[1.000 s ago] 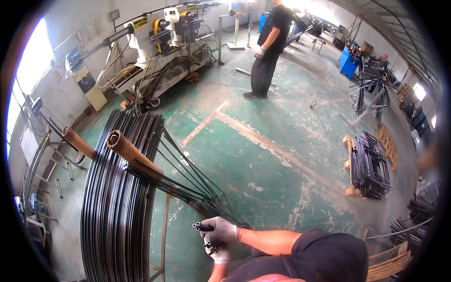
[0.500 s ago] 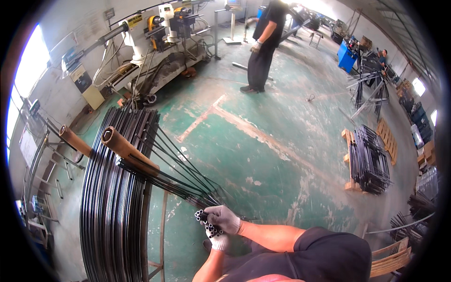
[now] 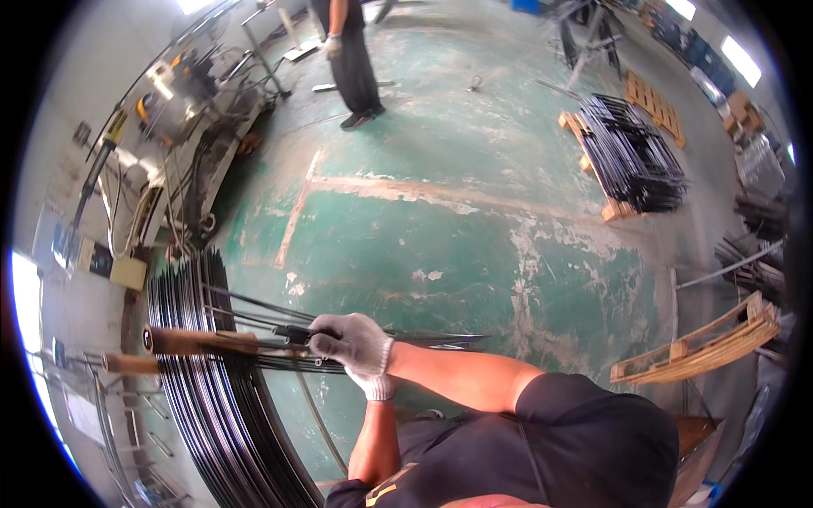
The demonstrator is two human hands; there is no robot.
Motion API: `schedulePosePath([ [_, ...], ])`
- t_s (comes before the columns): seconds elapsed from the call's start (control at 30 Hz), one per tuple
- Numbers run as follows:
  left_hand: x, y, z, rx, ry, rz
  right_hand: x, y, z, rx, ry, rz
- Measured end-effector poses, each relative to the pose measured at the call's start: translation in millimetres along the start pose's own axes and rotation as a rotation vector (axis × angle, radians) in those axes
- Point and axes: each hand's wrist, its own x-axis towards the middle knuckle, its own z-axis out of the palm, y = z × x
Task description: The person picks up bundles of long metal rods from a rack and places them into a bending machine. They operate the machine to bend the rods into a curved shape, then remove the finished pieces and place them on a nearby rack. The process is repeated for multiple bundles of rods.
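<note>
Starting at the left edge of the frame, we've got a big coil of black steel rods (image 3: 199, 398) curving from mid-left down to the bottom, with a rusty brown peg (image 3: 199, 341) sticking out sideways across it. Just right of that peg, our right hand (image 3: 351, 343) in a white knit glove is clamped around a small bundle of thin black rods (image 3: 423, 341), fingers (image 3: 326, 332) curled fully closed over them, no gap showing. The rod ends poke out to the right of the glove over the green floor (image 3: 474, 245). Our left hand isn't really visible; only the forearm comes up from the bottom under the glove, so we can't tell what those fingers are doing. Looks to us like we're mid-pull, separating a few rods off the coil, and the next bit probably needs a steady draw to the right without snagging the rest. Further right, a stack of black frames on a pallet (image 3: 631, 157) sits upper right, and another person's legs (image 3: 351, 59) stand top centre.
</note>
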Motion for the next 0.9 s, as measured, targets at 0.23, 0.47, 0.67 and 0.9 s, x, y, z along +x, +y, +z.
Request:
schedulePosePath([
  [0.23,35,-31,-4,-0.117,0.148,-0.269,9,-34,-60,-0.187,0.034,0.200],
  [0.47,38,-119,70,0.809,-0.324,-0.320,11,-66,-127,-0.303,0.171,0.169],
  [0.67,107,-191,156,0.780,-0.434,-0.404,21,-79,-204,-0.464,0.465,-0.366],
  [0.9,128,-283,343,0.915,-0.357,-0.283,-85,36,-344,-1.163,0.581,0.045],
])
